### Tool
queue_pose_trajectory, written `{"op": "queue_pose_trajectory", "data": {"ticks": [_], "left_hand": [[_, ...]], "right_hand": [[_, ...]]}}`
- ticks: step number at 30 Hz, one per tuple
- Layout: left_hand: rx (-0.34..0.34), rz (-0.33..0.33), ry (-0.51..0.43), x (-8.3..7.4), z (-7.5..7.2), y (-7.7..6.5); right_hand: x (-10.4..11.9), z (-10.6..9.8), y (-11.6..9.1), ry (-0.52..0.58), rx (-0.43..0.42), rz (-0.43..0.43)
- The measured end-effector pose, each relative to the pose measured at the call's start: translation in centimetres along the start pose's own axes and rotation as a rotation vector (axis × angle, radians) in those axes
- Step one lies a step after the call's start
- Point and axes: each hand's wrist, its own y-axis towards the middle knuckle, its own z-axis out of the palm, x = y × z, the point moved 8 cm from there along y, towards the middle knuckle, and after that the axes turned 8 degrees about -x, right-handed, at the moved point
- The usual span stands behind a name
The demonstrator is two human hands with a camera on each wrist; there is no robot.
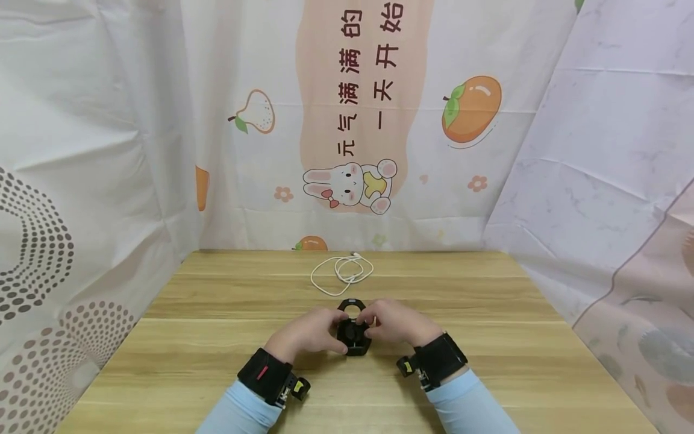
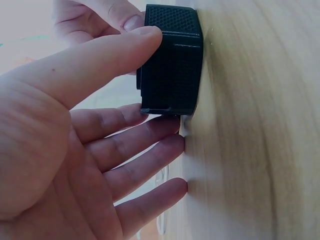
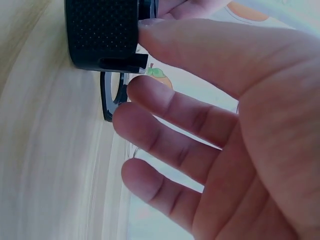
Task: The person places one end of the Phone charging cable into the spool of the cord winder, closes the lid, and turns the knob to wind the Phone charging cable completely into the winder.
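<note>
A small black six-sided case [image 1: 355,349] sits on the wooden table in front of the person, its lid [image 1: 352,301], a ring-shaped frame, standing open toward the back. Something dark and rounded [image 1: 351,331] shows inside; its kind is unclear. The left hand [image 1: 311,330] holds the case from the left, thumb on the near side and fingertips around the far side. From the right, the right hand [image 1: 398,322] pinches at the case's upper edge with thumb and forefinger, the forefinger partly hidden. In the right wrist view its other fingers [image 3: 150,125] extend loosely away from the case.
Behind the case a loosely coiled white cable [image 1: 347,280] lies on the table [image 1: 217,289]. Printed curtains [image 1: 249,181] hang along the back and both sides. Each wrist wears a black strap with a small camera.
</note>
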Motion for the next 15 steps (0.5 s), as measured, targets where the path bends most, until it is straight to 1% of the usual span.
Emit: {"op": "queue_pose_trajectory", "data": {"ticks": [3, 9, 15], "left_hand": [[0.0, -0.004, -0.007, 0.09, 0.01, 0.06], [-0.002, -0.005, 0.0, 0.29, 0.08, 0.19], [0.003, 0.0, 0.008, 0.17, 0.16, 0.14]], "right_hand": [[0.09, -0.14, 0.01, -0.016, -0.004, -0.001], [0.4, -0.27, 0.04, -0.018, -0.01, -0.038], [0.42, -0.23, -0.13, -0.037, -0.003, -0.018]]}}
